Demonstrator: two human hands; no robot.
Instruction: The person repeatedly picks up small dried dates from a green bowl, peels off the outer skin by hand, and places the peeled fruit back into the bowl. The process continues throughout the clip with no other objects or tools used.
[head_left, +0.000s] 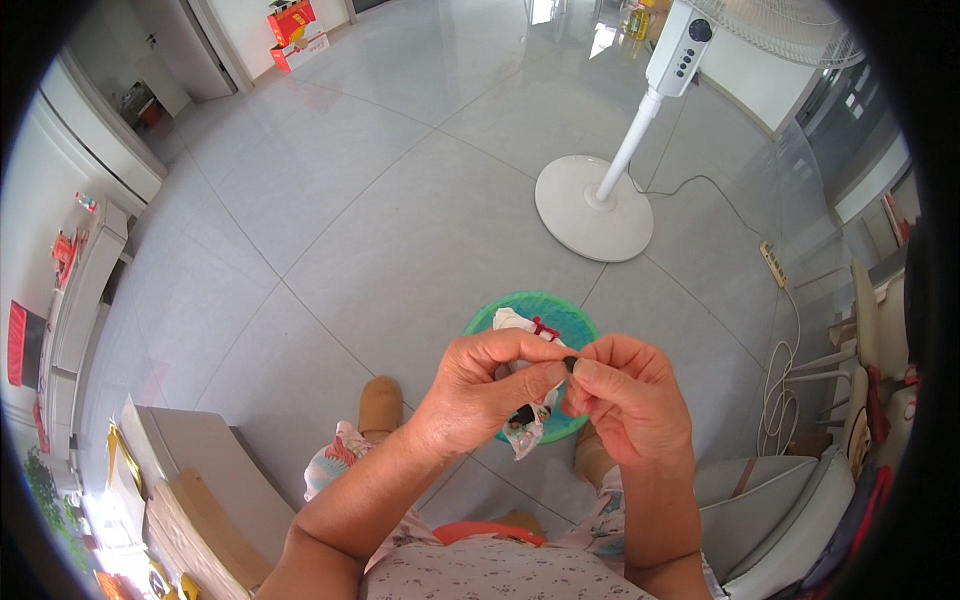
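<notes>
A small black piece (570, 364) is pinched between the fingertips of both hands; its exact kind is too small to tell. My left hand (495, 375) grips it with thumb and forefinger from the left. From the right, the thumb and fingers of my right hand (626, 394) close on it too. Below the hands stands a round green basin (577, 319), partly hidden by them. Inside it lie a white cloth or bag (510, 319) with a dark red tie (545, 328) and a clear plastic bag (527, 439) with something dark in or beside it.
A white pedestal fan (592, 210) stands ahead on the grey tiled floor, its cord running to a power strip (772, 264). Grey cushioned seating (765, 495) is close on my right. A light cabinet (202, 450) is at the left. My slippered foot (380, 405) is beside the basin.
</notes>
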